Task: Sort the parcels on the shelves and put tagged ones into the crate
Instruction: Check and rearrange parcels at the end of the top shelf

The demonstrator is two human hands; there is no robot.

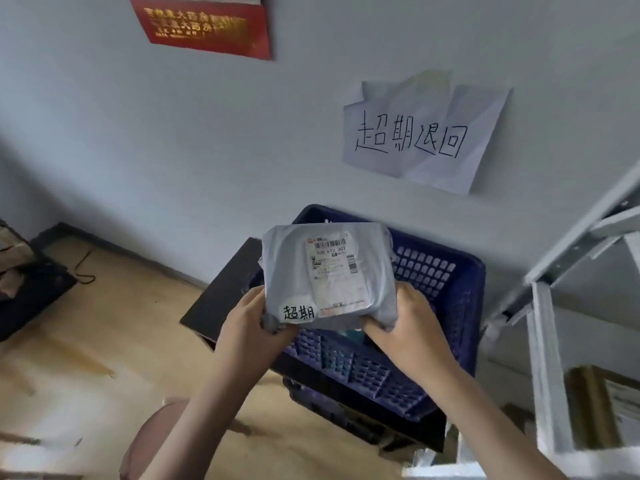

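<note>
A grey plastic parcel (291,268) with a white shipping label and a round white handwritten tag near its lower left corner hangs above the dark blue lattice crate (433,289). My left hand (249,320) grips the parcel's lower left corner. My right hand (405,317) grips its lower right corner. The crate stands against the wall on a dark stand. Most of its inside is hidden behind the parcel.
A handwritten paper sign (419,136) is taped to the wall above the crate. A white metal shelf (543,344) holding cardboard parcels stands at the right. A red plaque (204,26) hangs upper left. A dark unit (24,282) sits on the wooden floor at left.
</note>
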